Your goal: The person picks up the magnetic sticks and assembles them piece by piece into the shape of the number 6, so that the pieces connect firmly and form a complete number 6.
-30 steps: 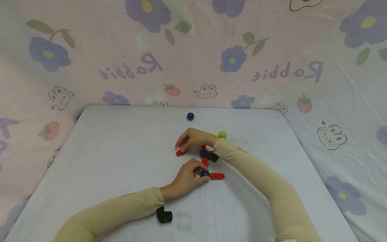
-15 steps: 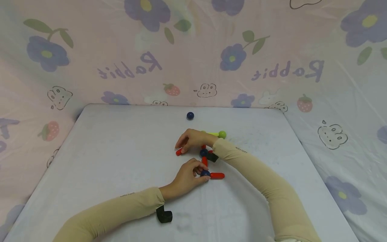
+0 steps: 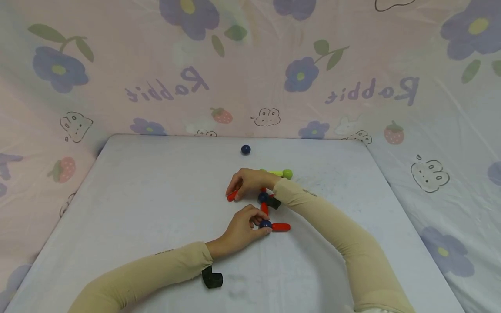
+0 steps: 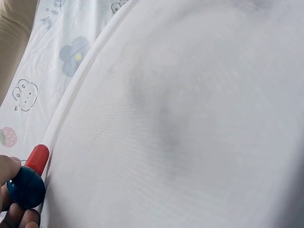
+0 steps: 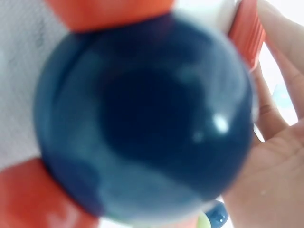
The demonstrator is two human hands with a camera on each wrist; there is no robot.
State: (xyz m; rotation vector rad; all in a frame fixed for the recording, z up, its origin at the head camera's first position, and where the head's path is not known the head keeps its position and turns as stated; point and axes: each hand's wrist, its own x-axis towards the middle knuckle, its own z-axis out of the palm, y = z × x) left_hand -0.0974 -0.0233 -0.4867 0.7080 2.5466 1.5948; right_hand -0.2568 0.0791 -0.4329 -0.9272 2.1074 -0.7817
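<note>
My left hand (image 3: 239, 231) pinches a dark blue ball (image 3: 265, 224) between thumb and fingers. From that ball one red rod (image 3: 282, 227) points right, and another red rod (image 3: 264, 209) leads to a second dark blue ball (image 3: 263, 198). More red rods join the second ball, partly hidden by my right hand (image 3: 252, 181). That hand holds a short red rod (image 3: 232, 196) by its thumb and fingertips, left of the second ball. Filling the right wrist view is a dark blue ball (image 5: 142, 118) with red rods touching it; the held red rod (image 5: 248, 35) shows behind.
Beside the second ball lies a black angled piece (image 3: 274, 202). A yellow-green rod with green balls (image 3: 287, 174) lies beyond my right wrist. A loose dark blue ball (image 3: 245, 149) sits near the far edge. Another black elbow piece (image 3: 212, 278) is by my left forearm.
My right hand has shifted very slightly left and toward me with the red rod, showing more of the yellow-green rod. The left hand keeps its place on the ball.
</note>
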